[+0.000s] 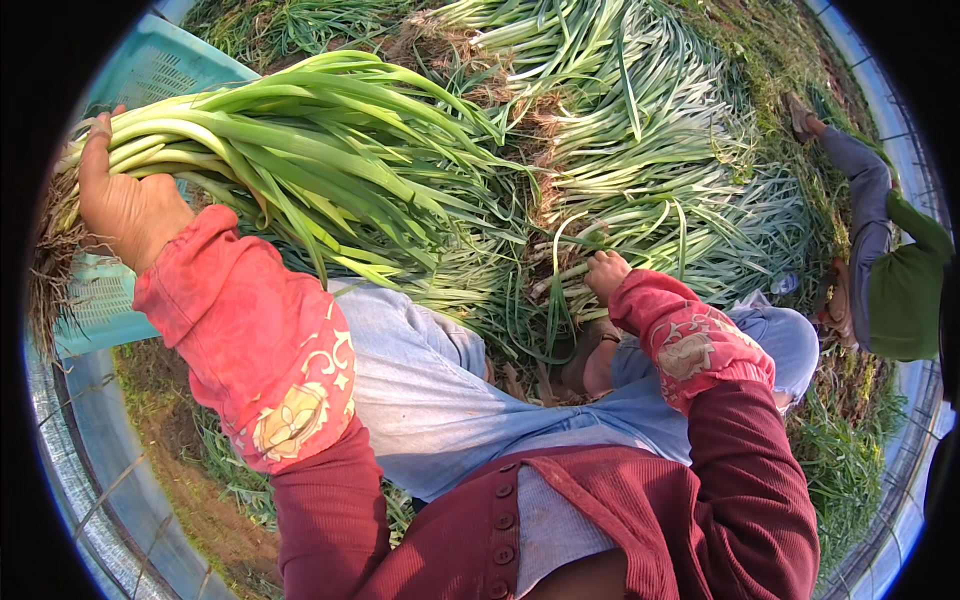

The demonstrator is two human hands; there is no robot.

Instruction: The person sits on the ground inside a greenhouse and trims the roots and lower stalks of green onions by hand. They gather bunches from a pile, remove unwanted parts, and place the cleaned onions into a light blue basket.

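At the far left my left hand [124, 206] grips a thick bunch of leek-like plants [315, 142]. Their brown, stringy roots [52, 255] hang past the hand, and the long flat leaves fan out to the right. The bunch is held above part of a turquoise plastic crate [172, 64]. My right hand [606, 277] is low between my knees, its fingers curled on pale stalks [577, 274] at the near end of a long row of the same plants [637, 172]. The row lies with roots to the left and leaves to the right.
On the right a person in a green top [907, 292] is bent low beside the row. A clear plastic object [784, 283] lies near my right knee. Loose leaves cover the ground before me, and bare soil [202, 502] shows at lower left. Pale sheeting [105, 457] curves around the edges.
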